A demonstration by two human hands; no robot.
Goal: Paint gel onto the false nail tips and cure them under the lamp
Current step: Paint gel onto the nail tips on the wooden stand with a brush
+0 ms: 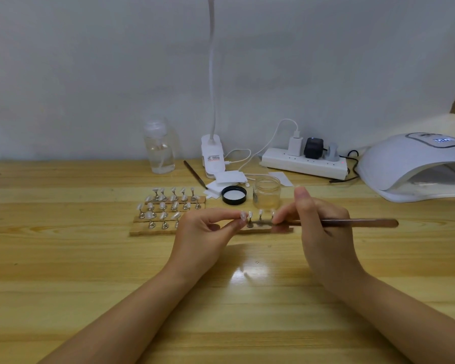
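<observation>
Right hand (323, 227) grips brush (357, 223); lamp (415, 166) display unreadable

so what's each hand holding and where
Left hand pinches a nail tip on its stand at the strip's end. Right hand grips the brush near its front end.

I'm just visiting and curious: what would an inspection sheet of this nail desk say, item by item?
Surface: wooden table, glossy, with a light glare near the hands.
Job's things: false nail tips on stands in rows on strips; open gel jar; its black lid beside it; curing lamp at the right.
Clutter: clear bottle, white pads, spare brush.
Hands: left hand pinches a tip stand; right hand holds a brush.
Cables: white and black leads at the power strip.
Surroundings: plain pale wall, desk lamp.
</observation>
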